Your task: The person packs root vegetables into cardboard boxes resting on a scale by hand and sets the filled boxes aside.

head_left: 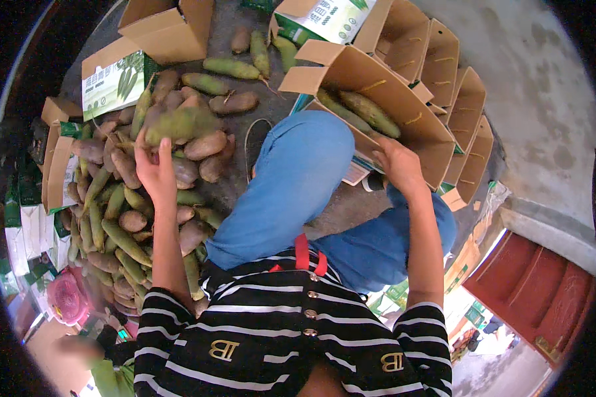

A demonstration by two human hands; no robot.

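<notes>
My left hand (156, 177) is raised over the pile at the left, its thumb and fingers around a thick green radish (184, 126), smeared by motion. Beneath lie many long green radishes (124, 239) mixed with brownish, earth-covered ones (205, 145). At the right, an open cardboard box (422, 144) rests tilted beside my knee, with green radishes (371, 112) lying inside. My right hand (400, 165) is at the box's near side, fingers curled over its edge. Its fingertips are partly hidden, close to the radishes.
Several open cardboard boxes (453, 99) stand in a row beyond the one at my right hand. More cartons (116, 83) border the pile at the far left. A pink bag (67, 298) and another person in green (109, 377) are at lower left. A red door (533, 291) is at right.
</notes>
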